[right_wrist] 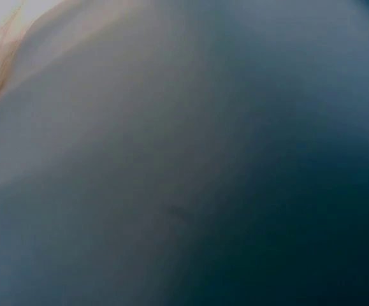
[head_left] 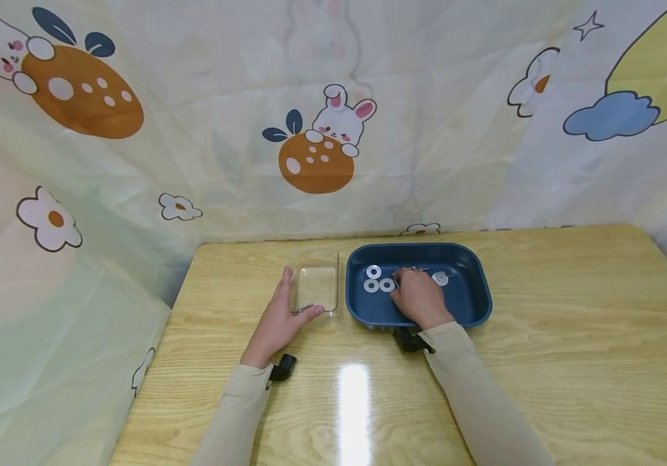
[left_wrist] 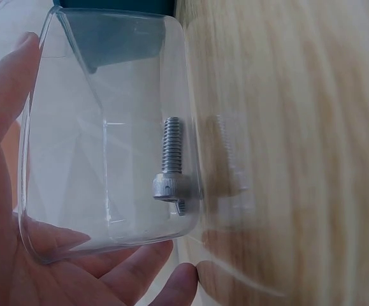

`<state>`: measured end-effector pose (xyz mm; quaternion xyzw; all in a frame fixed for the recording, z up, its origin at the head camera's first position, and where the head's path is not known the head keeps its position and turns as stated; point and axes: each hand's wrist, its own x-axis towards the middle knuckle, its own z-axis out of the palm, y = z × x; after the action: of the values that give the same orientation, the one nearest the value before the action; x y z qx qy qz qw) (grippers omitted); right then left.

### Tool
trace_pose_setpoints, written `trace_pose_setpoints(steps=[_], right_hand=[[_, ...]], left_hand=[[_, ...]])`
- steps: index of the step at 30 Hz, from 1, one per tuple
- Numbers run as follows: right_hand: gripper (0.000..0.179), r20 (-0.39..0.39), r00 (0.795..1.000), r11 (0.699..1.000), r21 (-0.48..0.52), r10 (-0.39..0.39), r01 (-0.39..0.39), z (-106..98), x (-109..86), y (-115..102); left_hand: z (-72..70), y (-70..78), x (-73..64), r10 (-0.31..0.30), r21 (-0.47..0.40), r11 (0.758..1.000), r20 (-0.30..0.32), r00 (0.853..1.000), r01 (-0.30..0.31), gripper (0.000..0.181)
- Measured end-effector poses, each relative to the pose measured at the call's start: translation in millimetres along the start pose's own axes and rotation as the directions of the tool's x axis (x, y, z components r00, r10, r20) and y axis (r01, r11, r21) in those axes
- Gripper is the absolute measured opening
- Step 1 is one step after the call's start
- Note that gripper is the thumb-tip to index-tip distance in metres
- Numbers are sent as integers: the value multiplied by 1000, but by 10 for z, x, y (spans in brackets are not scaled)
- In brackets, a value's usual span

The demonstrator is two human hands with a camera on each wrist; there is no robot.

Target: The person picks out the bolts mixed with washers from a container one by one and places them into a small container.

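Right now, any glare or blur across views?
Head: bright glare strip on the glossy pale wooden table, near the bottom centre; left wrist: silver threaded metal bolt fairly sharp inside the clear rectangular plastic box; right wrist: almost wholly blurred blue-grey.

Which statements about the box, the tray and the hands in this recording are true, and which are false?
1. A metal screw lies inside the clear box. True.
2. Flat washers lie in the blue tray. True.
3. In the head view, the blue tray stands left of the clear box. False: it stands to the right.
4. Both hands are inside the blue tray. False: only the right hand is; the left hand is at the clear box.
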<state>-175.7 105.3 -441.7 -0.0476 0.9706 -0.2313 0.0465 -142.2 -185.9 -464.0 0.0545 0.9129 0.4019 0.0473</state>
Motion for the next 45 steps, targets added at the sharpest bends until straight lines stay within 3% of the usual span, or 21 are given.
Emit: trace_pose_setpoints(steps=[16,27,45], right_hand=[[25,-132,990,995,71,-58,68,-5,-32,-8],[25,-299,940,977,82,-162,195,26,-36,-10],[26,-396,899,960,121,-187,253,-12,-43,-50]], left_hand=[[5,-13,0,-10,0,1000,7,1000,10,113],[11,-18,4,-4,4,1000,2,1000,4,114],[4,4,-4,-8,0,1000,4,1000,8,114]])
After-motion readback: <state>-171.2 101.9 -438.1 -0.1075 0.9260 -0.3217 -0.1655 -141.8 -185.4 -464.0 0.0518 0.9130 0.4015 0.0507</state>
